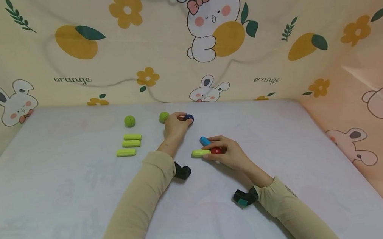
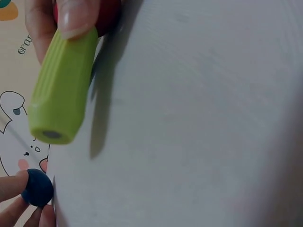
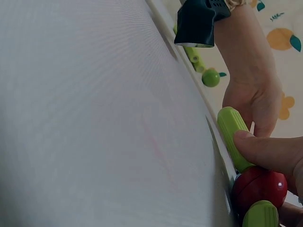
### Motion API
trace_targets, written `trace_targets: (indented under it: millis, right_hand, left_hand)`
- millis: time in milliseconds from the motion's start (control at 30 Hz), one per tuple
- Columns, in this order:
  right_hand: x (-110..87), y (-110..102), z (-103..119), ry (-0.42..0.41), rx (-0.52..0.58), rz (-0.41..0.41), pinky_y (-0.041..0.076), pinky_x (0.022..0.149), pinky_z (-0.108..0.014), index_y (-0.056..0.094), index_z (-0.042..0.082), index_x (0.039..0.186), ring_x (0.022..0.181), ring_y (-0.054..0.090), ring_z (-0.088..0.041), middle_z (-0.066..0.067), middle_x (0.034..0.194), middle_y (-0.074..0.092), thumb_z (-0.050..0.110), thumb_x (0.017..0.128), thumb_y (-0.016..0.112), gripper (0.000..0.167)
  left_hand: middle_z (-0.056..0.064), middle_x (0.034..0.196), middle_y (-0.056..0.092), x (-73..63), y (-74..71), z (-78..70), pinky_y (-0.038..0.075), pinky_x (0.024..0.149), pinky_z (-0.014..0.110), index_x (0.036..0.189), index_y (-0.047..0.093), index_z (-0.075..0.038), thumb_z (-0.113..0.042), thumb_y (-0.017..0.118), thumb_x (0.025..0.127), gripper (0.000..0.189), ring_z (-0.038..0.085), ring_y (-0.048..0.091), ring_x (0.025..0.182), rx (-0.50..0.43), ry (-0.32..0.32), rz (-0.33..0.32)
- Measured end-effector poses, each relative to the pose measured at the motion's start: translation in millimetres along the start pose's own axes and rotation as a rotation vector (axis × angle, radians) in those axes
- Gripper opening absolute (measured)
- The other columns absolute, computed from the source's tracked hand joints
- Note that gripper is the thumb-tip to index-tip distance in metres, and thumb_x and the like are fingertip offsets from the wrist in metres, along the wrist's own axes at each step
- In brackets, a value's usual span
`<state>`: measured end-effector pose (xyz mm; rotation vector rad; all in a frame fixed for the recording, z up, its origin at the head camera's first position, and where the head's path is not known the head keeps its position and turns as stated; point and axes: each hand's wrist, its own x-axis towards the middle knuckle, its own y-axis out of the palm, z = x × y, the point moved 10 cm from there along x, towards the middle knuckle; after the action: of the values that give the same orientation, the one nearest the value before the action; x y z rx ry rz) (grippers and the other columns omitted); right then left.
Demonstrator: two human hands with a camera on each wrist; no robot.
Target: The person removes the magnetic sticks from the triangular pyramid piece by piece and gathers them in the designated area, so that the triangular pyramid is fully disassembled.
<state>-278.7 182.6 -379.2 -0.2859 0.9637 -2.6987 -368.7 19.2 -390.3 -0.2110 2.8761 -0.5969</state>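
Observation:
Near the back of the table my left hand (image 1: 175, 128) pinches a dark blue ball (image 1: 189, 117) between thumb and fingers. The left wrist view shows the same blue ball (image 2: 39, 188) in the fingertips. My right hand (image 1: 231, 154), nearer and to the right, grips a yellow-green ribbed stick (image 1: 199, 153) by its end against a red ball (image 1: 216, 150). A grey disc shows in the stick's end (image 2: 52, 134). A blue stick (image 1: 204, 141) slants toward the red ball beside the fingers. Another green stick (image 3: 261, 215) meets the red ball in the right wrist view.
A green ball (image 1: 164, 117) sits just left of my left hand. Farther left lie another green ball (image 1: 129, 121) and three yellow-green sticks (image 1: 131, 143). Black wrist cameras (image 1: 182, 171) hang under both forearms. A printed cloth wall (image 1: 168, 49) rises behind the white table (image 1: 65, 206).

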Motion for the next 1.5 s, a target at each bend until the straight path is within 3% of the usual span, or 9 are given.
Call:
trace_targets:
  millis: [767, 1067, 1300, 1500]
  right_hand:
    - [2.4, 0.8, 3.5, -0.009, -0.012, -0.007, 0.042, 0.098, -0.045, 0.075, 0.011, 0.106, 0.124, 0.051, -0.033, -0.013, 0.13, 0.059, 0.018, 0.08, 0.078, 0.027]
    - [1.2, 0.7, 0.5, 0.01, 0.0, 0.005, 0.041, 0.1, -0.046, 0.075, 0.011, 0.107, 0.125, 0.049, -0.033, -0.012, 0.132, 0.058, 0.019, 0.08, 0.078, 0.028]
    - [0.2, 1.1, 1.5, 0.001, 0.015, 0.023, 0.038, 0.102, -0.047, 0.074, 0.011, 0.109, 0.127, 0.048, -0.034, -0.013, 0.132, 0.058, 0.018, 0.081, 0.078, 0.03]
    - [-1.3, -0.7, 1.7, -0.001, 0.005, 0.051, 0.041, 0.101, -0.047, 0.069, 0.013, 0.119, 0.127, 0.048, -0.033, -0.011, 0.135, 0.056, 0.022, 0.082, 0.076, 0.038]
  left_hand:
    - [0.013, 0.119, 0.06, -1.6, -9.5, 7.5, 0.047, 0.095, 0.038, 0.129, 0.053, -0.005, -0.027, 0.073, 0.085, 0.053, 0.027, 0.058, 0.109, 0.016, 0.028, 0.049]
    - [0.016, 0.121, 0.062, -14.0, -9.6, 9.0, 0.045, 0.099, 0.038, 0.124, 0.057, -0.002, -0.026, 0.075, 0.083, 0.05, 0.028, 0.057, 0.113, 0.107, 0.05, 0.183]
    - [0.015, 0.115, 0.064, -22.3, -15.2, 11.8, 0.047, 0.095, 0.036, 0.118, 0.062, -0.003, -0.027, 0.073, 0.085, 0.042, 0.026, 0.058, 0.107, 0.152, 0.096, 0.221]
    - [0.013, 0.117, 0.063, -28.5, -15.7, 15.3, 0.046, 0.096, 0.036, 0.119, 0.063, -0.004, -0.026, 0.074, 0.085, 0.042, 0.026, 0.057, 0.109, 0.166, 0.099, 0.288]
